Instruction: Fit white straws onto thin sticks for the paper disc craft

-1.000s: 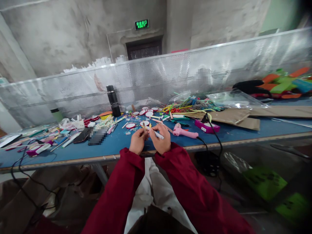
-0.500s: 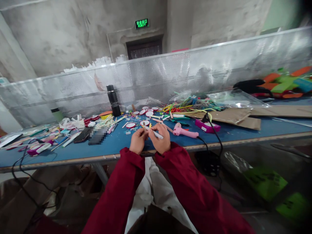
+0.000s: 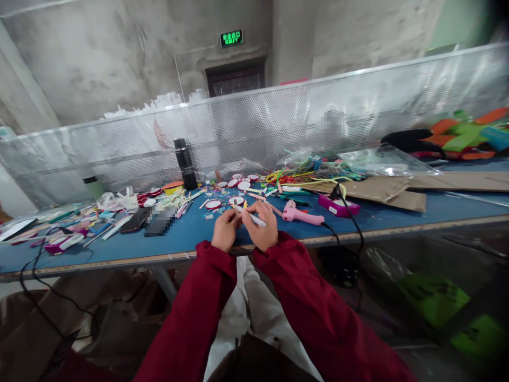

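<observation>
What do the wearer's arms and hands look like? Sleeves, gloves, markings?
Long dark-red sleeves on both arms, left and right, loose and wrinkled, reaching the wrists. Left hand and right hand bare, no gloves. No markings visible on the sleeves.

- The pen I grip: smooth plastic.
- My sleeves: matt, creased cloth.
- Glue gun near me: smooth plastic.
- Screen before me: shiny perforated metal.
- Wall I face: rough, matt.
</observation>
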A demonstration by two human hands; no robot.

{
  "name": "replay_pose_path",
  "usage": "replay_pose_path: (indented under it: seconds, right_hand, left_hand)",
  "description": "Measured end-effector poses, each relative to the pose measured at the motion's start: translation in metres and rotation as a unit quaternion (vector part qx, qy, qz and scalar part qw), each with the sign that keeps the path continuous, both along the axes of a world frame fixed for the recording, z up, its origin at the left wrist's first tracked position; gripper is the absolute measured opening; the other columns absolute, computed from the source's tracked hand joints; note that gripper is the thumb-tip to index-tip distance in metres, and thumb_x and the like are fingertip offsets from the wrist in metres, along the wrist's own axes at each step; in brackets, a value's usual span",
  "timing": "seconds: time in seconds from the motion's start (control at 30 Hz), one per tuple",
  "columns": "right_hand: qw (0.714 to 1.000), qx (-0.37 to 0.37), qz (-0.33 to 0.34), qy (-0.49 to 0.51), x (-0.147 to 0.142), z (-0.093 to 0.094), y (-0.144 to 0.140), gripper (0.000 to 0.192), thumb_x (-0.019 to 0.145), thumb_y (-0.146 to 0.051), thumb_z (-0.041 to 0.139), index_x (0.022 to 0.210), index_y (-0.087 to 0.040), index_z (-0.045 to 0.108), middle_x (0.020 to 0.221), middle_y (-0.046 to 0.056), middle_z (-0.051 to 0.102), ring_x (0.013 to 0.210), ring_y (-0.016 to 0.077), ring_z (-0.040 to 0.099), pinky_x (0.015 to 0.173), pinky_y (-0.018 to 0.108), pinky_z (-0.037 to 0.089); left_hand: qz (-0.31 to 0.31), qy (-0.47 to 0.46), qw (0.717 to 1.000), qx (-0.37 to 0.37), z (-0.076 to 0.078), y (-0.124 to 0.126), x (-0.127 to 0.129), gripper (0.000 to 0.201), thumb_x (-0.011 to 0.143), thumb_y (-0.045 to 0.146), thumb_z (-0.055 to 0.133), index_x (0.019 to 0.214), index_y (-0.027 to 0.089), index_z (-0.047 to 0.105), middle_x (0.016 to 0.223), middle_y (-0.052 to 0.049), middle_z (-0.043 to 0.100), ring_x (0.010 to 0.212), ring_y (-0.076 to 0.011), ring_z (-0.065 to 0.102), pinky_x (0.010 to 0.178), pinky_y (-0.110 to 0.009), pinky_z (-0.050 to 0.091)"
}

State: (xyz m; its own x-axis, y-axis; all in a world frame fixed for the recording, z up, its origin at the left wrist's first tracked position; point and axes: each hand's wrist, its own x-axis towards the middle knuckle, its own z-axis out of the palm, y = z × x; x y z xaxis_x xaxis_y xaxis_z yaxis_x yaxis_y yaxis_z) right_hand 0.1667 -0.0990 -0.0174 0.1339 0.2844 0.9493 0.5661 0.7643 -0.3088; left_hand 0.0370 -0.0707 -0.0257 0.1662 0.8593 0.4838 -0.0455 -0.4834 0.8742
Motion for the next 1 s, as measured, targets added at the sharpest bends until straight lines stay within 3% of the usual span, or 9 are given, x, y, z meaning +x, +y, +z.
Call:
replay_pose_path:
  seconds: [0.23,0.4,1.0]
  right_hand:
    - [0.999,-0.018,-0.019,0.018,0.0009,-0.0019,0.0011,0.016,0.091,-0.024,0.061,0.077,-0.026,0.054,0.068,-0.001,0.063,0.069,0.0203,0.059,0.08,0.039,0.047]
    - [1.0,-0.012,-0.005,0.005,0.0006,-0.0019,0.0013,0.016,0.091,-0.024,0.06,0.076,-0.026,0.054,0.067,-0.002,0.063,0.067,0.0196,0.058,0.081,0.039,0.047]
    - [0.999,-0.015,-0.023,0.029,0.0006,-0.0027,0.0012,0.016,0.092,-0.025,0.061,0.076,-0.025,0.056,0.07,0.0,0.064,0.07,0.0199,0.06,0.079,0.039,0.048]
  left_hand:
    - [-0.004,-0.029,0.999,-0.017,-0.0024,0.0018,0.0017,0.028,0.081,0.045,0.073,0.084,0.018,0.068,0.066,0.001,0.054,0.064,-0.0148,0.047,0.065,-0.028,0.042]
    - [-0.006,-0.015,1.0,-0.008,-0.0024,0.0019,0.0009,0.033,0.08,0.047,0.074,0.071,0.019,0.06,0.063,0.002,0.049,0.065,-0.015,0.047,0.066,-0.027,0.042]
    - [0.013,-0.008,1.0,-0.004,0.0004,-0.001,0.0012,0.026,0.082,0.043,0.072,0.079,0.017,0.068,0.067,0.001,0.056,0.062,-0.0136,0.046,0.061,-0.026,0.037]
